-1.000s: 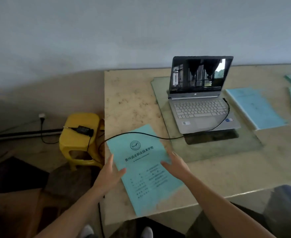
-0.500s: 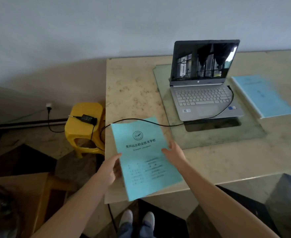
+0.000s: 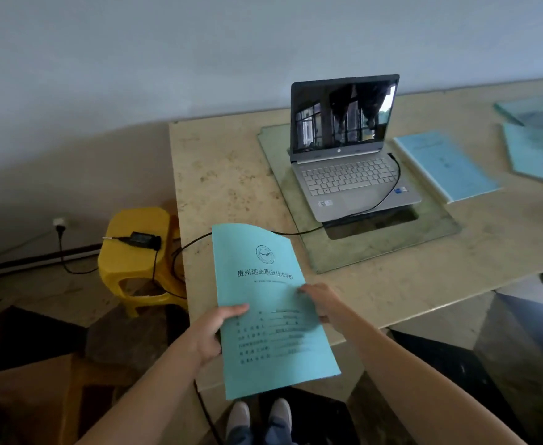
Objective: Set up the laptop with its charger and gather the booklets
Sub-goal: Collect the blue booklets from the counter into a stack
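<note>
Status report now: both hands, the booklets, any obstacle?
Left hand and right hand gripping teal booklet. Second booklet on table right of laptop. Charger cable behind held booklet.

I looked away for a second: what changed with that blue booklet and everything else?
Both hands, left and right, took hold of the booklet and lifted it off the table toward the person. The laptop, its cable and the other booklets stayed put.

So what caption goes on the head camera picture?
Both hands lift a booklet beside the plugged-in laptop.
</note>
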